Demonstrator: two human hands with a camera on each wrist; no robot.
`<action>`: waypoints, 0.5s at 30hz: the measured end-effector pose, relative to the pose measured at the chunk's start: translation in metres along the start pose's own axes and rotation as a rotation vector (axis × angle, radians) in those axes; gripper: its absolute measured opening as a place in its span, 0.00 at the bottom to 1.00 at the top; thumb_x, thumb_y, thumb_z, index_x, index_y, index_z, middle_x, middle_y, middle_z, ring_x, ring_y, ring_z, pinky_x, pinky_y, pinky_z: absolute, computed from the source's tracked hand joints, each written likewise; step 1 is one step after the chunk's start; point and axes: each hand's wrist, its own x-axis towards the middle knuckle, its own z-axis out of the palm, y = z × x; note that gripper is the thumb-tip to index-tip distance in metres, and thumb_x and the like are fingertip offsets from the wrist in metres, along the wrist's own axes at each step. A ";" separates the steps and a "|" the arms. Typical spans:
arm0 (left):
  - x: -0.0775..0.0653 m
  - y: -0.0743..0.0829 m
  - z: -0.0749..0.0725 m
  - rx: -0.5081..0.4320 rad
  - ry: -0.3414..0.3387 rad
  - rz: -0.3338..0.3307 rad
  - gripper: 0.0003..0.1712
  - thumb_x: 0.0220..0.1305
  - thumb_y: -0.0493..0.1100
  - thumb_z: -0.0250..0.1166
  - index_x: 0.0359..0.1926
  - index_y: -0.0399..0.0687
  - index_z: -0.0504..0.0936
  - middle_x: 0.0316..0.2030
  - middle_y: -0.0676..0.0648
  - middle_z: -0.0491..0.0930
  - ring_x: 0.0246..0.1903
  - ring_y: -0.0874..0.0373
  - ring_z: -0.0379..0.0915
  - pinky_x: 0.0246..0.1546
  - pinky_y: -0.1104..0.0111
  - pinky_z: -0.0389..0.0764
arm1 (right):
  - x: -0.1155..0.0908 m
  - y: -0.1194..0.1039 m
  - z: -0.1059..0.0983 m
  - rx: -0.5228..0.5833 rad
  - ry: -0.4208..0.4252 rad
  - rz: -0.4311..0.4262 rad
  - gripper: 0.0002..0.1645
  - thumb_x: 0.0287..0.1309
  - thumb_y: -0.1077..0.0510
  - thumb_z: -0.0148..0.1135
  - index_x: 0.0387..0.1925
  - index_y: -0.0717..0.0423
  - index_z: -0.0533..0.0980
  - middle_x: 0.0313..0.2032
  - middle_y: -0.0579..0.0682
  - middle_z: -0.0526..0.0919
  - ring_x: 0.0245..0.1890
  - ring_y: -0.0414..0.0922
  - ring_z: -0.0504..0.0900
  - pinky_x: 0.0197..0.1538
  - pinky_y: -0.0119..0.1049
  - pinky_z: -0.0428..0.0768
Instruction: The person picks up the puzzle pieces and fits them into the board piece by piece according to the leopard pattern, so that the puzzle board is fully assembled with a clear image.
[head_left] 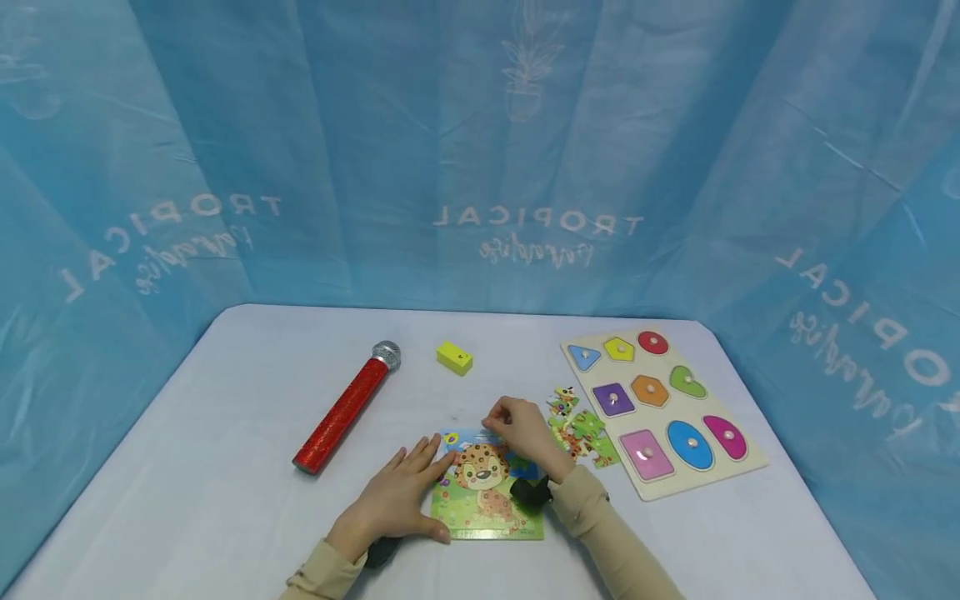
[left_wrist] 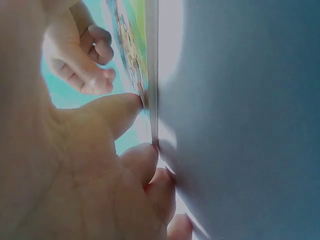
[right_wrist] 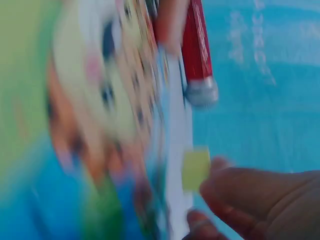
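Observation:
A puzzle board printed with a spotted cartoon animal lies flat on the white table. My left hand rests at its left side with fingers spread, forefinger over the upper part and thumb near the lower left edge; the left wrist view shows fingertips right at the board's edge. Over the board's upper right hovers my right hand, fingers loosely curled. In the right wrist view, a gap shows between the thumb and a finger, with nothing visible in it. Several loose jigsaw pieces lie together just right of that hand.
A wooden shape board with knobbed coloured pieces lies at the right, close beside the loose jigsaw pieces. Left of the puzzle is a red toy microphone. A yellow block sits farther back. Blue curtains stand around the table.

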 end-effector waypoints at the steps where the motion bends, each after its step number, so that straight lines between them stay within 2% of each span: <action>1: 0.001 0.001 0.000 -0.005 -0.002 -0.003 0.65 0.37 0.71 0.74 0.73 0.48 0.60 0.75 0.37 0.50 0.74 0.39 0.46 0.72 0.41 0.54 | 0.000 0.004 -0.005 -0.019 0.032 0.000 0.09 0.63 0.55 0.62 0.40 0.57 0.78 0.34 0.54 0.81 0.28 0.46 0.80 0.32 0.37 0.79; 4: 0.001 0.003 0.000 -0.022 -0.008 -0.010 0.64 0.37 0.70 0.74 0.73 0.49 0.60 0.75 0.38 0.50 0.75 0.39 0.46 0.72 0.42 0.53 | 0.001 0.016 -0.016 -0.121 0.111 0.030 0.16 0.59 0.60 0.65 0.49 0.55 0.78 0.48 0.56 0.79 0.41 0.50 0.80 0.41 0.41 0.79; 6: 0.001 0.003 -0.001 -0.030 -0.013 -0.020 0.64 0.36 0.68 0.75 0.73 0.49 0.60 0.75 0.38 0.50 0.75 0.39 0.45 0.72 0.42 0.53 | 0.002 0.022 -0.022 -0.168 0.119 0.043 0.23 0.57 0.62 0.67 0.55 0.56 0.76 0.53 0.58 0.78 0.44 0.53 0.81 0.42 0.45 0.80; 10: -0.002 0.003 -0.002 -0.025 -0.022 -0.035 0.65 0.36 0.68 0.75 0.73 0.49 0.60 0.75 0.38 0.50 0.75 0.39 0.45 0.72 0.42 0.53 | 0.004 0.030 -0.028 -0.207 0.073 0.044 0.30 0.55 0.64 0.67 0.61 0.55 0.73 0.51 0.56 0.80 0.46 0.52 0.81 0.42 0.45 0.80; 15: -0.003 0.004 -0.002 -0.035 -0.022 -0.034 0.65 0.36 0.69 0.75 0.73 0.49 0.59 0.76 0.38 0.49 0.75 0.39 0.45 0.73 0.42 0.52 | 0.006 0.033 -0.031 -0.201 0.045 0.065 0.25 0.55 0.63 0.68 0.56 0.56 0.76 0.45 0.56 0.77 0.36 0.47 0.76 0.36 0.39 0.75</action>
